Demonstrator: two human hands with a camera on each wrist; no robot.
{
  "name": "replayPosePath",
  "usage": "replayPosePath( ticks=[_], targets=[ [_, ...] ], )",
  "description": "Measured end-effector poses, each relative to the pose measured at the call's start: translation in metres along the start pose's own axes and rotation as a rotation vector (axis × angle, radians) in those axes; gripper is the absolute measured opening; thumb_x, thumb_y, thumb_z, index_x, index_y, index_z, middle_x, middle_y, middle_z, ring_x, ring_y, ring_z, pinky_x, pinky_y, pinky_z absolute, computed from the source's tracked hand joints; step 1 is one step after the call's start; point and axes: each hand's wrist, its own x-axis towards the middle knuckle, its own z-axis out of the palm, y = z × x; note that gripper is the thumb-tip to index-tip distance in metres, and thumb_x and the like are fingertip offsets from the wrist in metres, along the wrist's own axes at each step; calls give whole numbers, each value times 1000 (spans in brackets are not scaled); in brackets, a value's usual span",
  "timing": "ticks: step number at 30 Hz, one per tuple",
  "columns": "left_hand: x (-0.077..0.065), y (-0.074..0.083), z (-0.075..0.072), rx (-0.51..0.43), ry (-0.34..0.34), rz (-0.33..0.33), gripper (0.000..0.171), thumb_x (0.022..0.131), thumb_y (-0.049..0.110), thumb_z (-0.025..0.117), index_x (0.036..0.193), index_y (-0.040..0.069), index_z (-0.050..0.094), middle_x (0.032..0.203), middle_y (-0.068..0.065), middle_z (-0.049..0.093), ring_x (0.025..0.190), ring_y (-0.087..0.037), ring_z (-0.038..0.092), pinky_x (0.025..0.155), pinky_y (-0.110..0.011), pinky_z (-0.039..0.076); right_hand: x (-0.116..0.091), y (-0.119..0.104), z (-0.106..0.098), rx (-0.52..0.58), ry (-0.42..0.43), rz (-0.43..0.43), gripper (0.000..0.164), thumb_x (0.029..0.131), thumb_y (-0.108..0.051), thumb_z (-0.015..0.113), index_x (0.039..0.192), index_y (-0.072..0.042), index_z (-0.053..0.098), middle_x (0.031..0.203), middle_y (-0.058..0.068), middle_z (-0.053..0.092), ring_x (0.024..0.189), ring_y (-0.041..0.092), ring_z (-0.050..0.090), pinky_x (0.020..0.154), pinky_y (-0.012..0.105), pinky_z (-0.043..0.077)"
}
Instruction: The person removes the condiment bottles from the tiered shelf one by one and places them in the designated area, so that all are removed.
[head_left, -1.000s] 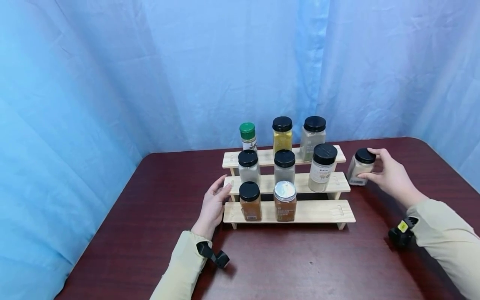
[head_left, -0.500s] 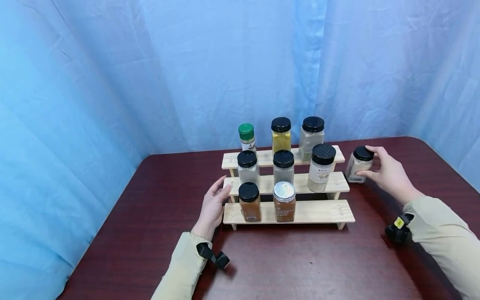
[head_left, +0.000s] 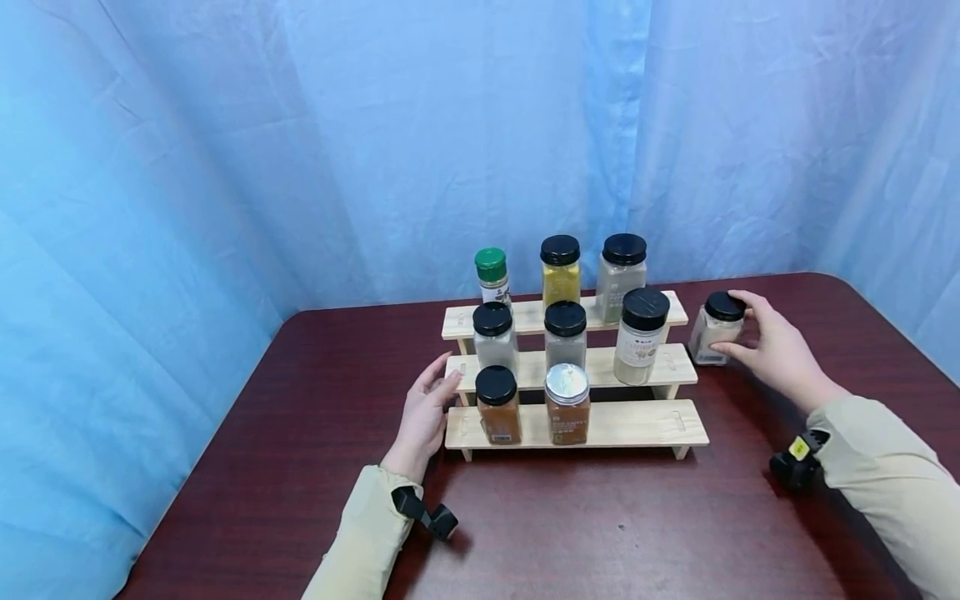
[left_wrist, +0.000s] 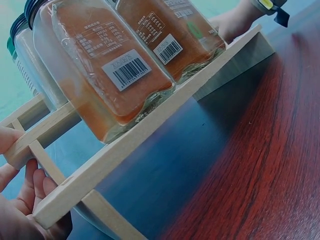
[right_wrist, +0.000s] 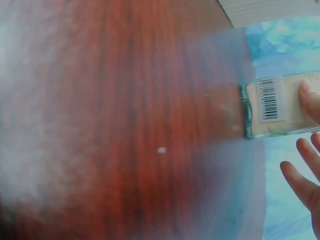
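Observation:
My left hand (head_left: pixel 425 412) holds the left end of a three-tier wooden rack (head_left: pixel 637 423); in the left wrist view its thumb lies on the middle shelf and its fingers curl beneath. Right of the rack, my right hand (head_left: pixel 780 346) pinches a square spice jar (head_left: pixel 708 337) between thumb and fingers. That jar has a black lid, pale powder and a barcode label (right_wrist: pixel 270 100). It is upright at the table, though I cannot tell whether its base touches. On the bottom shelf stand a black-lidded jar of orange-brown spice (head_left: pixel 500 419) and a silver-lidded one (head_left: pixel 567 419).
Three black-lidded jars stand on the middle shelf, including a white-labelled one (head_left: pixel 637 346). The top shelf bears a green-capped bottle (head_left: pixel 492 271), a yellow-spice jar (head_left: pixel 561 283) and a greyish jar (head_left: pixel 621 279). A blue curtain (head_left: pixel 465 150) hangs behind the dark red table (head_left: pixel 570 533).
The right hand and its spice jar have shifted slightly away from me and leftward. The left hand keeps its hold on the rack, and the jars on the shelves stay in place.

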Motion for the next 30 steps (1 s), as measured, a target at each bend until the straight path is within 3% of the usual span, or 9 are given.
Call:
replayPosePath(
  ticks=[4,11,20,22,23,26,28,30],
  targets=[
    [0,-1,0,-8,5,-5,50,96,10,54,143,5,40,83,6,59,76,-4,57,70,-24,43,3,-4,-4,-9,-33,27,76,80,-8,76,139,6,30,121,31,45,105,46,43,76,59,40],
    [-2,-4,-1,3,5,-26,50,96,12,55,143,8,41,88,5,59,79,-6,57,73,-25,44,1,-11,-12,42,-27,75,80,81,-13,76,142,4,28,121,34,43,107,49,43,80,61,38],
    [0,-3,-1,26,1,-8,51,96,14,55,144,8,40,86,6,59,79,-5,56,74,-25,43,-5,-30,-25,38,51,12,74,78,-7,76,139,5,35,119,32,46,109,45,42,86,60,36],
    [1,-2,-1,24,3,-7,50,96,14,56,143,8,41,86,6,59,79,-5,56,73,-24,43,-8,-35,-27,48,77,-3,71,78,-7,76,137,4,38,117,30,48,107,40,43,96,44,41],
    [1,-2,0,21,3,-5,50,96,14,55,143,9,41,86,6,59,79,-5,56,73,-24,43,-9,-38,-28,53,93,-13,68,78,-6,76,136,4,41,116,28,50,108,29,47,99,31,41],
    [1,-1,0,9,3,0,49,96,13,55,143,8,41,84,6,59,77,-5,56,71,-23,43,-16,-44,-30,76,136,-34,62,76,-4,76,130,3,47,111,24,54,100,-4,46,88,-1,29],
    [1,0,0,0,0,2,49,96,12,55,143,7,41,84,6,59,76,-5,56,70,-23,43,-22,-48,-30,96,156,-38,60,75,-3,77,128,2,49,109,21,55,94,-21,38,80,-7,24],
    [1,0,0,-6,-4,-2,50,96,12,55,143,6,41,85,6,59,76,-5,56,69,-23,43,-28,-50,-30,122,173,-35,58,75,-1,77,127,2,51,108,8,57,93,-27,36,80,-7,24]
  ],
)
